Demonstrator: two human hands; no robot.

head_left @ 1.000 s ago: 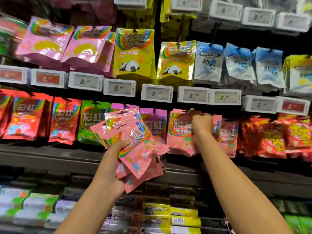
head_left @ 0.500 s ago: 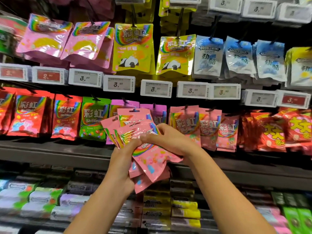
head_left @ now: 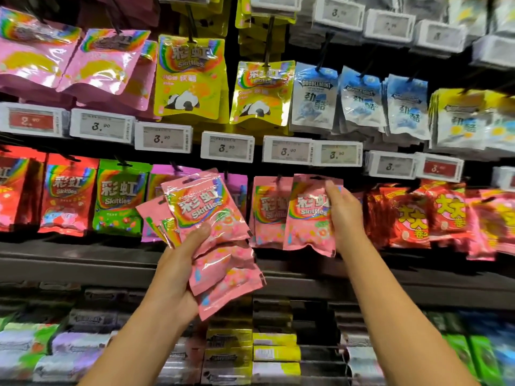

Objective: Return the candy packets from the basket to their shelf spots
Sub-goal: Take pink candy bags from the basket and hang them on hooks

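Observation:
My left hand [head_left: 178, 263] grips a fanned stack of several pink Skittles packets [head_left: 211, 218] in front of the middle shelf row. My right hand [head_left: 344, 215] holds a single pink Skittles packet [head_left: 310, 218] by its right edge, raised to the pegs of the middle row. Just to its left a matching pink packet [head_left: 267, 213] hangs on its peg. The basket is out of view.
The same row holds red [head_left: 67, 196], green [head_left: 119, 196] and purple packets on the left and orange-red packets [head_left: 409, 215] on the right. Price tags [head_left: 227, 147] run above. Yellow panda packets [head_left: 189, 76] and blue Doublemint packets [head_left: 313, 98] hang higher. Gum boxes [head_left: 274, 346] fill the lowest shelf.
My right hand left the hanging row, reached to the stack in my left hand, took one pink packet and carried it right and up to the pegs.

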